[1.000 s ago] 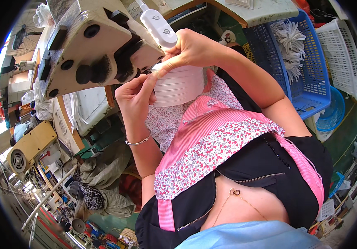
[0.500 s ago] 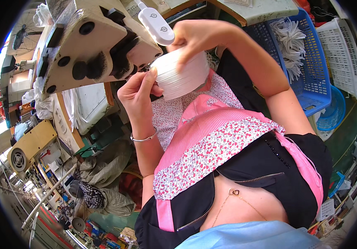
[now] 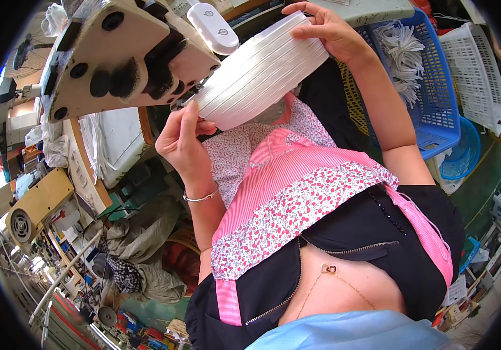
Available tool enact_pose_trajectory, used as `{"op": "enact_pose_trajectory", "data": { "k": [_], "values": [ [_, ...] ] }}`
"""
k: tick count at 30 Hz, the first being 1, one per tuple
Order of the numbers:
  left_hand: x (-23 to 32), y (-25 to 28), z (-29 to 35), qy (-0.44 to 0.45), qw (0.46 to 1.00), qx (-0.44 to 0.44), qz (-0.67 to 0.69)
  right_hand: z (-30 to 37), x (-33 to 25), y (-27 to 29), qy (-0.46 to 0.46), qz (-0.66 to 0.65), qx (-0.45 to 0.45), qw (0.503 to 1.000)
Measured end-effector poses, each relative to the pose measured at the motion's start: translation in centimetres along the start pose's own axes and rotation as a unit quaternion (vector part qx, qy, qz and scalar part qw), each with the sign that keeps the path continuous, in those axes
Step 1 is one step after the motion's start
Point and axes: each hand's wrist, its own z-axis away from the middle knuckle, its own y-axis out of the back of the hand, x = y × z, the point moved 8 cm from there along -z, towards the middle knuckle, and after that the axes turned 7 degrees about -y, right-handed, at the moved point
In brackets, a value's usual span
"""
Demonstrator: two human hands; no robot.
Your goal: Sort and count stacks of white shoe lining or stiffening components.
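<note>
A band of glossy white strips (image 3: 262,76), lying side by side in close rows, is stretched between my two hands. At its left end, my left hand (image 3: 185,137) pinches the lower corner between thumb and fingers, close to the sewing machine (image 3: 128,64). My right hand (image 3: 335,36) grips the upper right end, thumb on the near face and some fingers behind the strips. The band is tilted, its right end higher in view. Its far face is hidden, and the machine's needle area cannot be made out.
A white lamp-like unit with two buttons (image 3: 214,29) hangs beside the machine head. To the right stand a blue basket (image 3: 437,111) with bundles of white strips (image 3: 399,55) and a white basket (image 3: 476,76). More white strips (image 3: 94,146) hang at the left table edge.
My right hand has moved up and to the right, from over the strips to their far end. The band now looks longer and spread out. My left hand keeps its pinch.
</note>
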Motion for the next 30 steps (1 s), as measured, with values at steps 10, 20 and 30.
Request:
{"op": "enact_pose_trajectory", "data": {
  "k": [10,20,30],
  "values": [
    [-0.8,5.1,1.1,0.011,0.997,0.071,0.037,0.0,-0.1,-4.6,0.057,0.084,-0.025,0.994],
    [-0.7,5.6,-1.2,0.03,0.999,-0.019,-0.009,1.0,0.1,-6.1,0.075,0.084,0.038,0.993],
    [2.8,2.1,-2.8,-0.162,0.939,-0.119,-0.28,2.0,0.2,-8.1,0.086,0.074,0.051,0.992]
  ]
}}
